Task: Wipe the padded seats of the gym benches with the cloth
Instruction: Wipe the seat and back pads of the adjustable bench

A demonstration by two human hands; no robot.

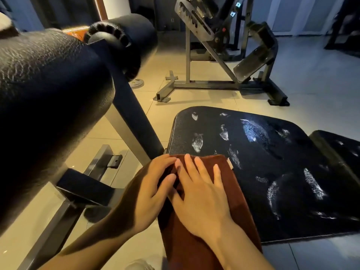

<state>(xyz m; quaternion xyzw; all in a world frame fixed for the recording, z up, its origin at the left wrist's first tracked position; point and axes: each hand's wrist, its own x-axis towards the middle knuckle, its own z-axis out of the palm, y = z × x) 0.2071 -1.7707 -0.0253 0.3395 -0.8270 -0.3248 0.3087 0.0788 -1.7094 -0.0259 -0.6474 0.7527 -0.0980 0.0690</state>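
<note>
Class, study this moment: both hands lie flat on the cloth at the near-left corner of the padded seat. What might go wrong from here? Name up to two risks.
1. The cloth overhangs the padded seat's near edge, so a hard push may drag it off.
2. The left hand and right hand press one corner; the streaked patches farther across may get missed.

The cloth (229, 193) is a plain rust brown. The padded seat (272, 162) is black with a crackled leather grain and pale worn patches. The floor tiles (194, 98) are beige.
</note>
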